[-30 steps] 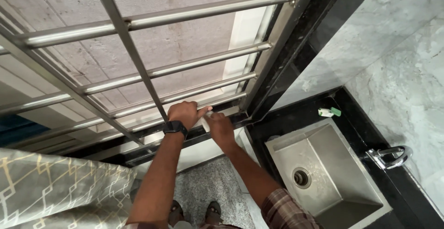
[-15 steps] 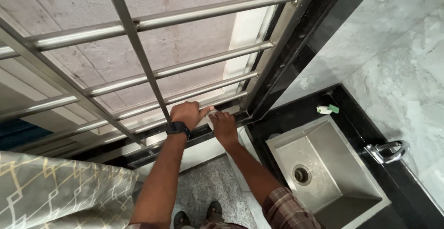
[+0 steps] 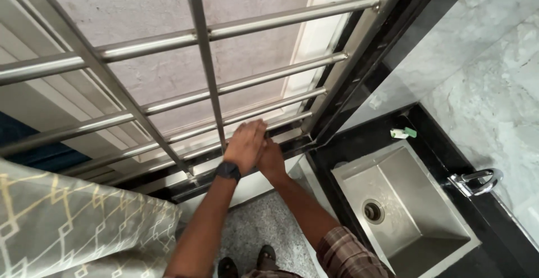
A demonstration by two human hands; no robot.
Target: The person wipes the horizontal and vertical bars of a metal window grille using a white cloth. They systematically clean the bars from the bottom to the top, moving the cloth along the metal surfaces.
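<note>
My left hand [image 3: 246,144], with a black watch [image 3: 228,171] on the wrist, lies palm down with fingers stretched out on the lowest bars of a steel window grille [image 3: 209,95]. My right hand [image 3: 272,160] sits just to its right at the dark sill [image 3: 292,146], partly covered by the left hand. Whether either hand holds anything is hidden. A plaid sleeve [image 3: 342,253] covers my right upper arm.
A steel sink [image 3: 404,210] set in a black counter [image 3: 359,137] is at the right, with a chrome tap [image 3: 477,181] and a small green and white object [image 3: 403,133] on the counter. Marble wall at right. Patterned curtain [image 3: 73,227] at lower left. My feet [image 3: 247,261] stand on speckled floor.
My two hands have come closer together; the left now overlaps the right. The view has shifted slightly, with the grille's upright bar now further right in the frame.
</note>
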